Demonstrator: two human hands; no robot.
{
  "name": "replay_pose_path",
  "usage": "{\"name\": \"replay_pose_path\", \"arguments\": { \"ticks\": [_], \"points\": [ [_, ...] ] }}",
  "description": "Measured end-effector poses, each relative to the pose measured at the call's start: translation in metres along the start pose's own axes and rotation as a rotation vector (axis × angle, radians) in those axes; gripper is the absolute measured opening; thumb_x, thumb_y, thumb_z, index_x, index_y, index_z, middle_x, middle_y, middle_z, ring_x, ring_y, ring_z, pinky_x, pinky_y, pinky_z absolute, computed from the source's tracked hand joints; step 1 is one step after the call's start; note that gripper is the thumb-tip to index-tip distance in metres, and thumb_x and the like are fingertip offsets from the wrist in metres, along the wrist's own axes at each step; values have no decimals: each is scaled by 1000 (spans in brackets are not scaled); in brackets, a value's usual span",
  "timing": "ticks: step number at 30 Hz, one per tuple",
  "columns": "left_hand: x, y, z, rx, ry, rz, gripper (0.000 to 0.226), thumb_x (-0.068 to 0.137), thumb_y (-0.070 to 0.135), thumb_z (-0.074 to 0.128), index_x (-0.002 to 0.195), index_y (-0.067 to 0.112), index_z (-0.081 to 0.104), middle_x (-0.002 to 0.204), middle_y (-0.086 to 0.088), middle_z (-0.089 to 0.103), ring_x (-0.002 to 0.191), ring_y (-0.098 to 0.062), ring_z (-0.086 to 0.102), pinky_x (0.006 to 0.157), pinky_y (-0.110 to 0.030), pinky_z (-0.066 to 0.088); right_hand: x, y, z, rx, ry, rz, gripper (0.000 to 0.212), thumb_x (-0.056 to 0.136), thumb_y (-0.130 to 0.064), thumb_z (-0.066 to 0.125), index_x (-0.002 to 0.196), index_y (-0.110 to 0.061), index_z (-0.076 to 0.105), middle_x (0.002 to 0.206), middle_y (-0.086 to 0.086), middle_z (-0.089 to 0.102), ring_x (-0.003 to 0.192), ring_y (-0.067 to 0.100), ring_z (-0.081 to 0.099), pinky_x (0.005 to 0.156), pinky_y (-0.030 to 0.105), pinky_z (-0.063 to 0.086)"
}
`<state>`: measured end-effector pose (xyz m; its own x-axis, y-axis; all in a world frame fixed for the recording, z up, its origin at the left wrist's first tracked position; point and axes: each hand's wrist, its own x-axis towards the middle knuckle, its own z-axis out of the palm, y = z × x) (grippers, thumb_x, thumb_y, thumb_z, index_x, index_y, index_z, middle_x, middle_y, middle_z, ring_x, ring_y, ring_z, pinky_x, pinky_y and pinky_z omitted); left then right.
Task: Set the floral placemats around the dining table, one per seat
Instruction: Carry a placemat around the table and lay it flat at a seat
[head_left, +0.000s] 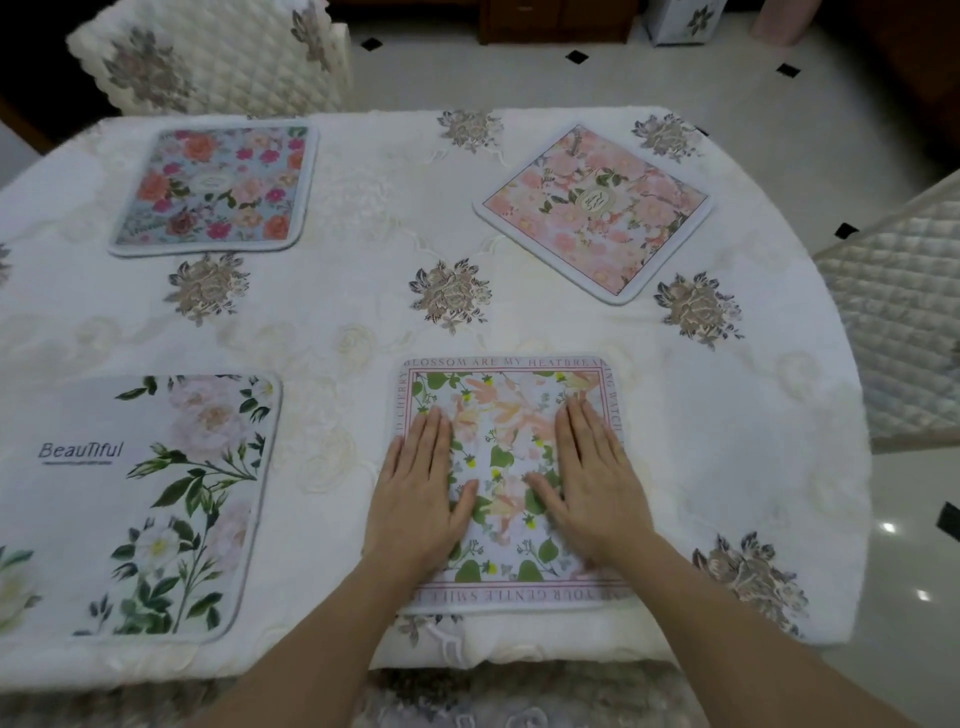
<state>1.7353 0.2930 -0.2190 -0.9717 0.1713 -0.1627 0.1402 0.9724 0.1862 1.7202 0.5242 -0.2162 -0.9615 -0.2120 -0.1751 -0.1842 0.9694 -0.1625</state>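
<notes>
Dining table, white embroidered cloth, bears four floral mats lying flat and well apart: far-left placemat, far-right placemat, near-left placemat, near-right placemat. Left hand and right hand rest flat on the near-right placemat, fingers straight, close together; its border lettering partly blurred.

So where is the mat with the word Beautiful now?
In the head view, the Beautiful mat lies at the near left edge of the table, left of the lettered mat.

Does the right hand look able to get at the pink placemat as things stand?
Probably yes: the right hand lies flat, holding nothing, and only tablecloth lies between it and the pink placemat.
</notes>
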Motion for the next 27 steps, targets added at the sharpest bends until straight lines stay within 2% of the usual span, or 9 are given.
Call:
{"name": "replay_pose_path", "arguments": {
  "ticks": [3, 5, 7, 10, 14, 18, 23, 27],
  "points": [
    [-1, -1, -5, 16, -59, 0, 78, 97, 62, 11, 153, 15, -16, 163, -1, -20, 147, -12, -22, 121, -36, -7, -1, 3, -9, 22, -81, -18, 84, 96, -67, 10, 154, -11, -12, 162, 8, -22, 148, 18, -23, 123, 40, 1],
    [1, 3, -14, -44, -119, -32, 83, 94, 68, 13, 153, 17, -17, 163, 0, -19, 148, -13, -22, 122, -36, -9, -7, 5, -21, 40, -110, 17, 82, 94, -67, 11, 156, -14, -6, 163, 7, -18, 150, 21, -15, 123, 41, 6],
    [6, 11, -32, -160, -130, -100, 88, 91, 72, 21, 155, 20, -11, 165, 2, -7, 150, -15, -10, 123, -38, -4, -13, 6, -40, 54, -71, 64, 83, 89, -65, 13, 156, -17, 5, 165, 10, -3, 151, 27, -1, 122, 45, 11],
    [5, 28, -62, -166, -90, -72, 86, 90, 73, 25, 156, 26, -4, 165, 6, 2, 151, -15, 0, 123, -41, 1, -26, 11, -71, 52, -41, 68, 76, 91, -58, 23, 155, -19, 13, 164, 8, 9, 151, 26, 7, 122, 45, 12],
    [-8, 57, -96, -106, -17, 11, 82, 90, 72, 26, 156, 28, 5, 164, 6, 10, 151, -16, 8, 123, -41, 6, -50, 19, -104, 74, 43, 64, 81, 85, -60, 21, 153, -17, 26, 160, 10, 26, 147, 28, 23, 120, 46, 21],
    [-12, 85, -122, -72, 91, 97, 80, 87, 69, 29, 155, 28, 17, 161, 5, 25, 148, -19, 20, 122, -45, 14, -71, 36, -132, 96, 84, 92, 71, 92, -53, 43, 152, -21, 27, 159, 6, 27, 147, 25, 22, 118, 44, 20],
    [-24, 120, -132, 23, 160, 155, 80, 85, 69, 27, 152, 26, 28, 155, 4, 38, 142, -21, 32, 118, -47, 23, -96, 54, -150, 104, 158, 109, 68, 91, -52, 44, 151, -24, 31, 157, 4, 31, 145, 24, 26, 116, 43, 24],
    [-36, 149, -135, 46, 212, 160, 78, 83, 67, 33, 146, 21, 42, 148, -1, 49, 136, -25, 44, 114, -51, 31, -112, 66, -160, 131, 208, 83, 65, 90, -50, 48, 148, -24, 36, 155, 4, 35, 144, 25, 29, 113, 45, 29]
  ]
}}
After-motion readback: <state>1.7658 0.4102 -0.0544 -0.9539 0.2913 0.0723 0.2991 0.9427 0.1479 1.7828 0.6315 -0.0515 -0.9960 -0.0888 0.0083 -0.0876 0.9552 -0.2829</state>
